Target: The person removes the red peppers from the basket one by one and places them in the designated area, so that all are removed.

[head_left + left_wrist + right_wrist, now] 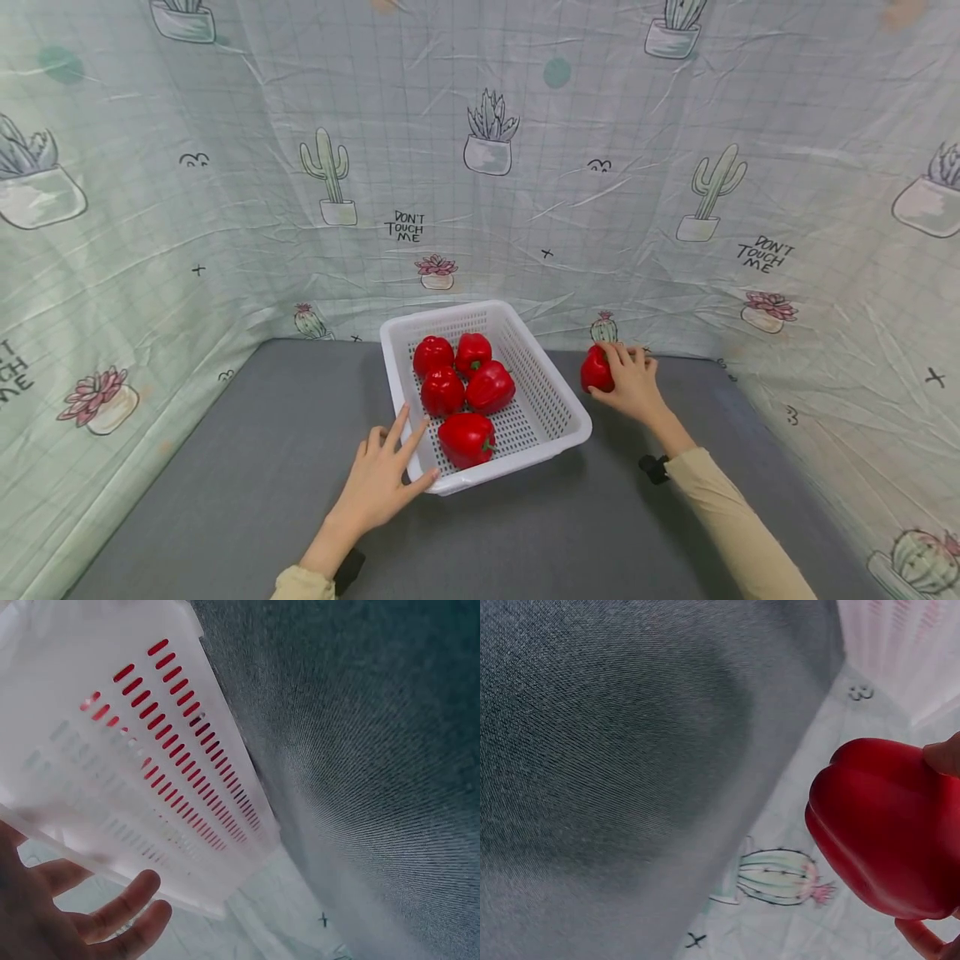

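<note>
My right hand [633,385] grips a red bell pepper [596,370] to the right of the white basket [551,379]. In the right wrist view the thumb and a fingertip press on opposite sides of that pepper [889,829]. My left hand [381,479] rests at the basket's near left corner, fingers spread over the rim. Seen from the left wrist, the fingers [124,907] are fairly straight beside the slotted basket wall [112,772]. Several red bell peppers lie inside the basket, one [467,439] nearest the left hand.
A dark grey table top [247,467] lies under the basket. Behind and at both sides hangs a pale curtain [555,183] printed with potted cacti; its lower edge meets the table's far side, close beyond the basket and the right hand.
</note>
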Available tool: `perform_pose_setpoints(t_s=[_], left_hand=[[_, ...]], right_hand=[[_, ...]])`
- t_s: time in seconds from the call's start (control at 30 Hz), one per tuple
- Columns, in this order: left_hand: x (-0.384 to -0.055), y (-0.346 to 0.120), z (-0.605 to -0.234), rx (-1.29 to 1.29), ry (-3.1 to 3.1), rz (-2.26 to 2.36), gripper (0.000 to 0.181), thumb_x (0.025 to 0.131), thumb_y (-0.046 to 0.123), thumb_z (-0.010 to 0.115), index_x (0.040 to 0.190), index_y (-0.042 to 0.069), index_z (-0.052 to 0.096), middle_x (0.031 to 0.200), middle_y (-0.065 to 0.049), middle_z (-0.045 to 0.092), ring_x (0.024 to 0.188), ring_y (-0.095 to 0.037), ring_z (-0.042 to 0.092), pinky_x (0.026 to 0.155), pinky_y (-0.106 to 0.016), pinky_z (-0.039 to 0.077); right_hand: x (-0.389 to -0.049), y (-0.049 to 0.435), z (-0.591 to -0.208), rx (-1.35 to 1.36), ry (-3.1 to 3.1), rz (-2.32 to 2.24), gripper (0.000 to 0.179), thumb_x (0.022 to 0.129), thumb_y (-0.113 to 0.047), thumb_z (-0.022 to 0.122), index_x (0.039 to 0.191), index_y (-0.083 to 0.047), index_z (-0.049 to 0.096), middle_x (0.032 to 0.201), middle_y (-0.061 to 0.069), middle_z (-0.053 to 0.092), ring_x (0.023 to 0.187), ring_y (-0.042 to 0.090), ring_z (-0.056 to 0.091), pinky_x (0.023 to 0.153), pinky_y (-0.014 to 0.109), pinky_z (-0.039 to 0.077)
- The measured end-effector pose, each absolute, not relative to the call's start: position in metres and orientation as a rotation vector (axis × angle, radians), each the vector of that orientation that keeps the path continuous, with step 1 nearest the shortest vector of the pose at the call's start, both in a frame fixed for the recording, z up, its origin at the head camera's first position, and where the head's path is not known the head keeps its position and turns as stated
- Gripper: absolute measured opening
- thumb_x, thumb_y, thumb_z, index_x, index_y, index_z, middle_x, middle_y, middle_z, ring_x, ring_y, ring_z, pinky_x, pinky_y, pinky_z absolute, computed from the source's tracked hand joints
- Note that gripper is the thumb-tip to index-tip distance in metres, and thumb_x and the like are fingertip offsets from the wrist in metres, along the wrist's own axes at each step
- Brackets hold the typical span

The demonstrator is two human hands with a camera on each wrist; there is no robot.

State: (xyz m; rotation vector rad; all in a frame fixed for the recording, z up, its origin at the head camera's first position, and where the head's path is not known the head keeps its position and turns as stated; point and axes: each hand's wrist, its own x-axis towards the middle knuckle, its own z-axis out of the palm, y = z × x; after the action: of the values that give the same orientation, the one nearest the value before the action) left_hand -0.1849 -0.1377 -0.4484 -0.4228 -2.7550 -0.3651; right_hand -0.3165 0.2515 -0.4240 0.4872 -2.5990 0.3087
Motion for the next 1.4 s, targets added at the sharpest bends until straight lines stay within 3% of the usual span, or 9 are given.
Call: perform_pose_setpoints(t_s=[0.27,0.7,0.93,1.4], left_hand=[[-0.205,-0.146,-0.447,-0.407,-2.761,-0.42,0.072,0.078,0.051,0.055,0.137,0.015,0.036,0.147,-0.012,0.024,0.101,-0.03,0.041,0.081,-0.048,0.042],[-0.26,-0.155,-0.431,-0.34,-2.982,-0.399,0.076,0.084,0.054,0.043,0.141,0.008,0.024,0.149,-0.017,0.014,0.112,-0.045,0.035,0.09,-0.06,0.031],[-0.286,-0.156,-0.428,-0.253,-3.003,-0.356,0.077,0.085,0.057,0.038,0.142,0.008,0.023,0.148,-0.019,0.016,0.112,-0.047,0.035,0.09,-0.06,0.032],[-0.296,-0.154,-0.432,-0.173,-2.988,-0.348,0.081,0.085,0.058,0.035,0.141,0.001,0.02,0.148,-0.022,0.013,0.113,-0.048,0.035,0.091,-0.06,0.032]], right_hand=[[-0.331,0.254,-0.437,0.45,-2.662,0.328,0.071,0.068,-0.027,0.072,0.127,-0.004,0.041,0.123,0.02,0.045,0.108,0.04,0.033,0.08,0.056,0.024],[-0.35,0.258,-0.448,0.395,-2.695,0.343,0.071,0.069,-0.028,0.071,0.129,-0.006,0.038,0.129,0.021,0.041,0.113,0.042,0.031,0.082,0.06,0.023],[-0.363,0.26,-0.451,0.403,-2.737,0.353,0.07,0.07,-0.029,0.069,0.129,-0.006,0.038,0.129,0.022,0.04,0.114,0.043,0.031,0.083,0.063,0.021],[-0.375,0.255,-0.456,0.386,-2.8,0.414,0.07,0.071,-0.029,0.069,0.13,-0.011,0.037,0.131,0.019,0.039,0.116,0.044,0.027,0.084,0.066,0.019]])
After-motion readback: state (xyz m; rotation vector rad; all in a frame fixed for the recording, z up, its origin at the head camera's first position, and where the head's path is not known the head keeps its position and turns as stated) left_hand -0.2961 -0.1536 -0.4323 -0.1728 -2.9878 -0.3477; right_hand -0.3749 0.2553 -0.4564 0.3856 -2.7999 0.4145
